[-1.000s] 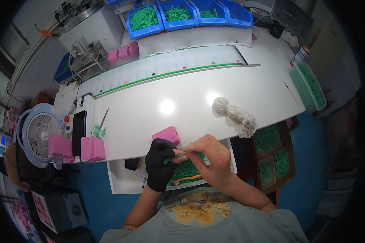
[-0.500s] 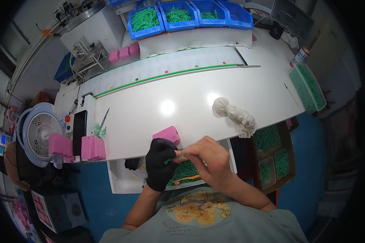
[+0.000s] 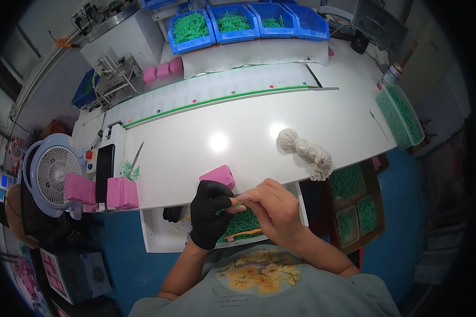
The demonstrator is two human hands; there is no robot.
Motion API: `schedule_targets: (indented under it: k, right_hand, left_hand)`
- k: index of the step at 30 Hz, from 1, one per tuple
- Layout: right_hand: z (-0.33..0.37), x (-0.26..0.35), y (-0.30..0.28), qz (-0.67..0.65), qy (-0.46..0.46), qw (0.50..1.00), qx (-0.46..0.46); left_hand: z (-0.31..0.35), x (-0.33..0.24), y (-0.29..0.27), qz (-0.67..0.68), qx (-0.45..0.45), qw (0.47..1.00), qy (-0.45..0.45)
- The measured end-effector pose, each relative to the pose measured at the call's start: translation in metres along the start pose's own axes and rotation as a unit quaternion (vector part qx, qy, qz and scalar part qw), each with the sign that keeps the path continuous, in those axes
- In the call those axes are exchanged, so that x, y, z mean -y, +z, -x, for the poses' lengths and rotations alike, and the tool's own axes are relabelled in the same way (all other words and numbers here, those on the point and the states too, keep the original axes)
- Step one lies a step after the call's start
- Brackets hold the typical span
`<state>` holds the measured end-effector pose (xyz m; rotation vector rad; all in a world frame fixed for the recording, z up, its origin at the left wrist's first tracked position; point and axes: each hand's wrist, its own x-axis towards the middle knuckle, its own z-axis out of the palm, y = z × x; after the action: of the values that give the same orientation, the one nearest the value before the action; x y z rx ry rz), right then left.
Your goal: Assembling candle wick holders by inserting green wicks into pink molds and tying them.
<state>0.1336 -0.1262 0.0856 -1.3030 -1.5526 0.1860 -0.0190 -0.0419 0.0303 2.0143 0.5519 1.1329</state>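
My left hand (image 3: 210,211) wears a black glove with bare fingertips showing. Its fingers are closed, and the thumb and forefinger pinch at the same spot as my right hand (image 3: 272,205), which is bare and also closed. Whatever sits between the fingertips is too small to make out. Both hands hover over an open white drawer (image 3: 152,236) at the table's front edge. Inside the drawer lies a heap of green, string-like pieces (image 3: 243,223) with an orange-handled tool (image 3: 247,232) on top. Just beyond my left hand, a pink block (image 3: 217,176) rests on the tabletop.
A knotted white cloth (image 3: 305,152) lies on the table to the right. Tweezers (image 3: 137,153), a dark phone (image 3: 105,168), pink blocks (image 3: 122,193) and a fan (image 3: 57,168) are at left. A conveyor belt (image 3: 217,90) crosses behind, below blue bins (image 3: 192,47) of green pieces.
The coloured dots along the conveyor belt have shifted left. My hands stay pinched together in nearly the same place, with only slight finger movement.
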Motion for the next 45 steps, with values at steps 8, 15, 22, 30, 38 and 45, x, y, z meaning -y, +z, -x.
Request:
schedule_targets:
  k: [8, 15, 22, 30, 38, 45]
  right_hand:
    - [0.001, -0.001, 0.000, -0.032, -0.020, 0.999, -0.037]
    - [0.001, 0.002, 0.002, -0.038, -0.029, 0.998, -0.034]
    - [0.004, 0.002, 0.009, -0.080, -0.031, 0.994, -0.071]
    - [0.003, -0.001, -0.010, -0.031, 0.116, 0.993, 0.011]
    - [0.009, -0.004, -0.003, -0.026, 0.140, 0.986, 0.086]
    - [0.008, -0.003, -0.001, -0.009, 0.133, 0.987, 0.089]
  left_hand:
    - [-0.004, -0.007, -0.004, -0.033, 0.016, 0.999, -0.014]
    - [-0.006, -0.007, -0.003, -0.013, 0.003, 1.000, -0.010]
    - [-0.004, -0.007, -0.006, -0.004, 0.009, 1.000, -0.027]
    - [-0.001, 0.000, -0.007, 0.079, 0.001, 0.993, -0.086]
    - [0.002, 0.008, -0.007, 0.082, -0.005, 0.994, -0.074]
    - [0.002, 0.009, -0.006, 0.094, -0.005, 0.993, -0.073]
